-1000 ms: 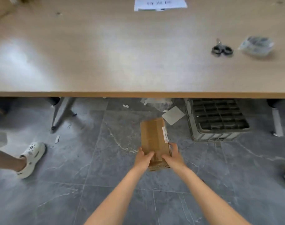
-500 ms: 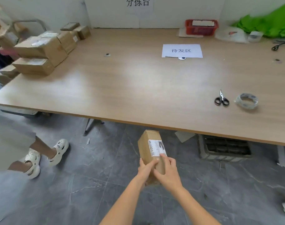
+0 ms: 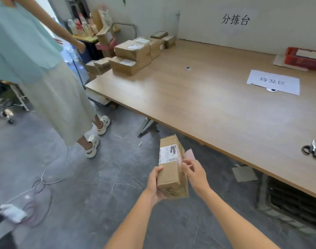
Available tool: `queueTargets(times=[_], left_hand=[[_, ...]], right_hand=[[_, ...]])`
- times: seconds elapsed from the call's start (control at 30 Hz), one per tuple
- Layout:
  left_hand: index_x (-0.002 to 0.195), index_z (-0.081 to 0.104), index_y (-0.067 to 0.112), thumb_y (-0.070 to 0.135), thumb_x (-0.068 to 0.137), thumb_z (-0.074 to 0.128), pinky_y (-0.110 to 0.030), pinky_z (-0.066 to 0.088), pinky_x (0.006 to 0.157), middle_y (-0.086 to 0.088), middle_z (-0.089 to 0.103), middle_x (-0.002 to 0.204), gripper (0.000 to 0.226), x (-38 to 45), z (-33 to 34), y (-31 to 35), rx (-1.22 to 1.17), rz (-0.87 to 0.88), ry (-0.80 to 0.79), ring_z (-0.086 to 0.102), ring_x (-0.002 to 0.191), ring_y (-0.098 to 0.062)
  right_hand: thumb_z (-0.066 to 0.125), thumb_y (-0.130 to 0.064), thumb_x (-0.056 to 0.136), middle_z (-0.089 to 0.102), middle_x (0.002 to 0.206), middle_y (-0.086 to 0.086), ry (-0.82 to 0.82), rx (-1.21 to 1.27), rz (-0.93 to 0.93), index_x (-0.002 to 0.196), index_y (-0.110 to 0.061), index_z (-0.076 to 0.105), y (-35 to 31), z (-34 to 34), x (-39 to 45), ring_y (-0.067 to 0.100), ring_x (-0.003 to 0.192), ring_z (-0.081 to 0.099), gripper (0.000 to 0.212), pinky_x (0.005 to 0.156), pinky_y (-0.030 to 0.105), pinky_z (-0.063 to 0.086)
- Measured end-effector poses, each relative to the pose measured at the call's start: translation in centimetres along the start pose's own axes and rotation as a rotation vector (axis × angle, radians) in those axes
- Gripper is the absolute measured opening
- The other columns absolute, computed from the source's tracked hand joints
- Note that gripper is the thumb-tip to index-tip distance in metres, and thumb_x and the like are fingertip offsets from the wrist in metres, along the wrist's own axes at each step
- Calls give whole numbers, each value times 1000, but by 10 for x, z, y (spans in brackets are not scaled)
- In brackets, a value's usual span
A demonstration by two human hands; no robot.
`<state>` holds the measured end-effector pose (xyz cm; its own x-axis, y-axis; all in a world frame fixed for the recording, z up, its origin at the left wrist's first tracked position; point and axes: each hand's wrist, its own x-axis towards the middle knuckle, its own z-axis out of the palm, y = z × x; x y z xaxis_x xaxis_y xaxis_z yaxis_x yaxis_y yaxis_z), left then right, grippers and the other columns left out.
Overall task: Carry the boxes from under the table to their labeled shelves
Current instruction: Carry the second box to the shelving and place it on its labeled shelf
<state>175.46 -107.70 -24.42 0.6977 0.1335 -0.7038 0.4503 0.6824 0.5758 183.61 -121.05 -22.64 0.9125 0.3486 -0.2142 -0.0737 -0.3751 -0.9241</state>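
Left hand point(image 3: 154, 184): clasps the near left side of the cardboard box point(image 3: 171, 168), thumb on its top face.
Right hand point(image 3: 195, 172): fingers curled against the box's right side, pinching at a pinkish slip point(image 3: 189, 153) there; whether it grips the box I cannot tell.
Cardboard box: held between both hands above the floor, shipping label point(image 3: 168, 153) just beyond the fingers.
Table point(image 3: 198, 105): ahead and right of the hands.
Scissors point(image 3: 312, 150): on the table, far right of the right hand.
Bystander point(image 3: 45, 78): standing well left of the left hand.

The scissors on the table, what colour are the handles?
Black handles on the scissors, seen in the head view.
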Motion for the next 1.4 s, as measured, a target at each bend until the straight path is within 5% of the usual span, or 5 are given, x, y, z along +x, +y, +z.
queueTargets(times=[0.23, 0.57, 0.77, 0.97, 1.4], left_hand=[[110, 70, 22, 55, 70, 53, -54, 49, 85, -13, 71, 105, 54, -67, -87, 47, -278, 182, -60, 66, 92, -33], [118, 60, 9, 28, 88, 37, -35, 50, 74, -15, 70, 101, 43, -166, -220, 92, -509, 410, 149, 66, 86, -30], [118, 57, 24, 6, 91, 36, -38, 53, 77, -5, 73, 94, 39, -222, -308, 94, -584, 596, 324, 66, 84, -21], [123, 50, 29, -4, 90, 34, -32, 43, 63, -6, 67, 85, 49, -295, -390, 72, -802, 715, 492, 53, 69, -18], [101, 65, 21, 50, 82, 58, -37, 55, 68, -11, 64, 103, 35, -480, -533, -19, -971, 841, 1062, 62, 93, -27]], right_hand=[[52, -18, 89, 53, 87, 3, 115, 43, -45, 94, -18, 44, -74, 88, -4, 15, 75, 48, 10, 74, 35, 49], [53, -34, 91, 46, 134, 9, -526, 84, -7, 128, -33, 41, -153, 253, -44, 24, 109, 55, 40, 78, 34, 50], [69, -35, 80, 53, 129, 5, -746, 49, -61, 126, -39, 44, -187, 340, -79, 24, 117, 54, 53, 95, 48, 48], [78, -25, 72, 66, 114, -1, -994, 76, -75, 121, -24, 60, -214, 430, -142, 17, 97, 64, 52, 78, 33, 54], [81, -25, 68, 69, 108, 10, -1612, -280, -189, 115, -22, 63, -262, 605, -300, 29, 98, 66, 50, 80, 41, 55]])
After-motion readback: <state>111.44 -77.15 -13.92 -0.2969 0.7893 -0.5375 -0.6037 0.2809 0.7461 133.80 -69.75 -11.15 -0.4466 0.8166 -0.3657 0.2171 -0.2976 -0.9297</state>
